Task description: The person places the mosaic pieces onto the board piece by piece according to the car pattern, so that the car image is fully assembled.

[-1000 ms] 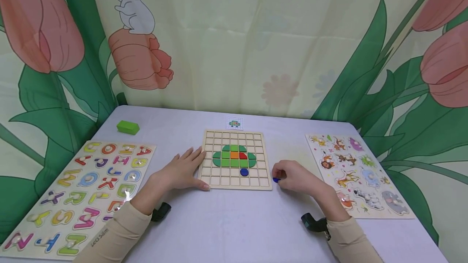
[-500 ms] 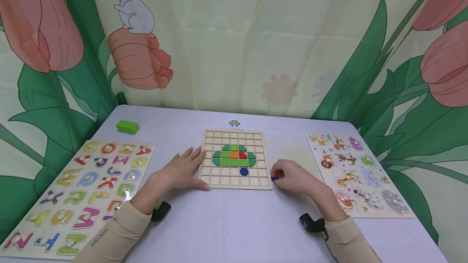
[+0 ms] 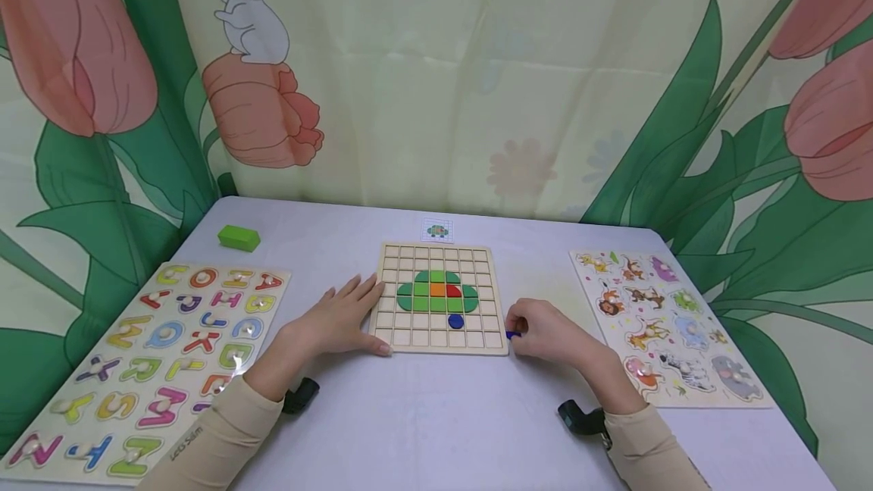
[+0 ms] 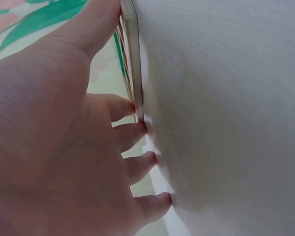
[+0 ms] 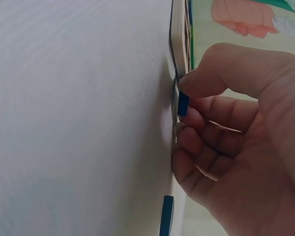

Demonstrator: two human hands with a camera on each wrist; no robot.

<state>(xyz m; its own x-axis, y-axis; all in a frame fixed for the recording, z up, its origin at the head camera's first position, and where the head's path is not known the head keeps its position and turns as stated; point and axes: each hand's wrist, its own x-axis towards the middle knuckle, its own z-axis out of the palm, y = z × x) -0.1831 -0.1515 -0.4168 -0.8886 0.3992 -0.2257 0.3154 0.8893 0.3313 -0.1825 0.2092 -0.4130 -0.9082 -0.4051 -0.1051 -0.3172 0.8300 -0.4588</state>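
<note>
A wooden grid board point(image 3: 409, 336) lies mid-table, with green, orange and red pieces point(image 3: 436, 290) forming a rounded shape. One blue disc point(image 3: 455, 321) sits in a cell below that shape. My left hand point(image 3: 341, 317) rests at the board's left edge, fingers spread and thumb at the near corner. Beside the right edge, my right hand point(image 3: 549, 332) pinches a small blue disc point(image 5: 183, 104) between thumb and fingers. The held disc is mostly hidden behind the fingertips in the head view.
Behind the board lies a small pattern card point(image 3: 437, 230). An alphabet puzzle point(image 3: 157, 370) occupies the left side, an animal puzzle point(image 3: 668, 324) the right. A green block point(image 3: 239, 238) stands back left. Low in the right wrist view is another dark blue piece point(image 5: 166, 216).
My right hand has shifted slightly left, bringing the pinched blue disc up to the board's right edge. The left hand and the board stay in place.
</note>
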